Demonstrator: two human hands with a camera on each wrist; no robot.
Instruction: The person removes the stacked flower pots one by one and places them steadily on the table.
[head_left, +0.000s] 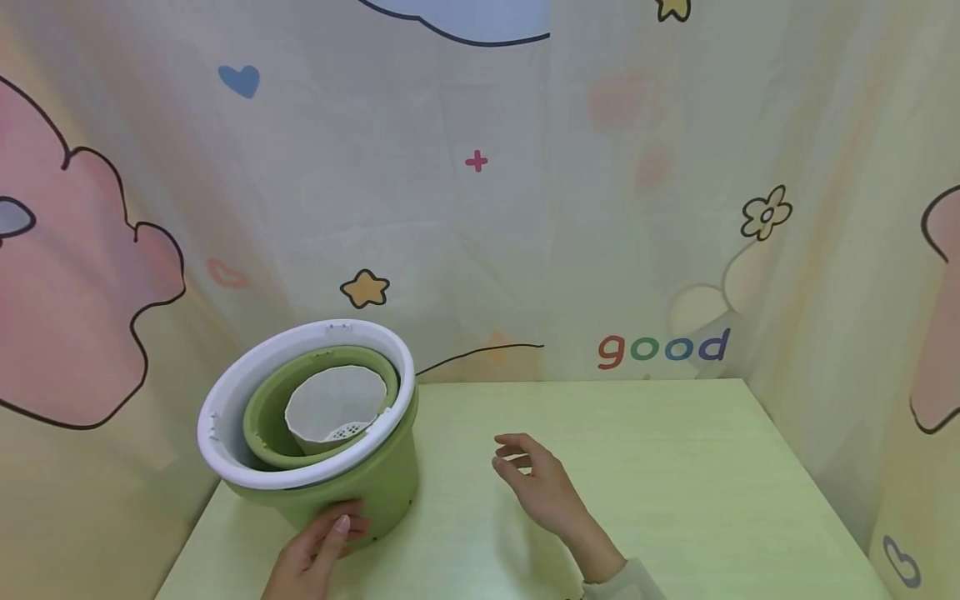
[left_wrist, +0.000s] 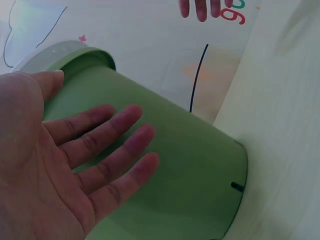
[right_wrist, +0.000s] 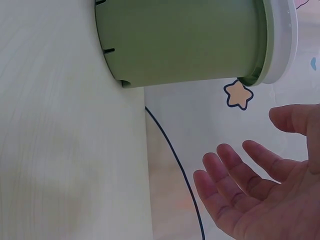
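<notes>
A stack of nested flower pots stands at the left of the table. The outer green pot [head_left: 382, 483] holds a white-rimmed pot [head_left: 213, 425], then a smaller green pot [head_left: 262, 417] and a small white pot [head_left: 330, 400] with a perforated bottom. My left hand [head_left: 315, 550] is in front of the outer pot's lower wall; in the left wrist view its fingers [left_wrist: 125, 120] are spread and overlap the green wall. To the right of the stack my right hand [head_left: 543, 487] hovers over the table with loosely bent fingers and nothing in them.
The pale green table [head_left: 675, 475] reaches to the right and back. Behind it hangs a curtain [head_left: 510, 225] with cartoon prints and the word "good". More curtain [head_left: 847, 333] closes off the right side.
</notes>
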